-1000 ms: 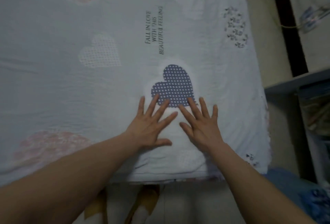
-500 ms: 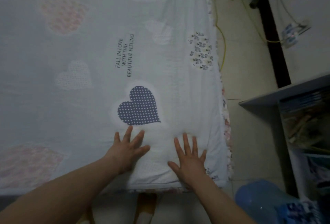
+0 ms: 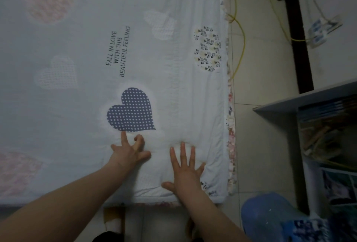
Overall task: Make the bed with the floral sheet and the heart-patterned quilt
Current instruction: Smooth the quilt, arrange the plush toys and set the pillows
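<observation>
Two hands apart on your heart-patterned quilt [image 3: 77,126], left hand [image 3: 129,152] clutching fabric at 6 o'clock of navy heart [image 3: 132,110], right hand [image 3: 185,172] pressed flat, 5 o'clock.

Quilt [image 3: 87,97]: pale white ground with printed hearts. Navy heart [image 3: 133,110]: white dots. Pink hearts [image 3: 48,0]: faint. Sprig heart [image 3: 207,48]: cream with dark sprigs. Lettering [image 3: 118,51]: black. Floral sheet [image 3: 230,145]: pink and blue blossoms. Cable [image 3: 240,48]: yellow. Floor [image 3: 260,77]: beige tiles.
</observation>
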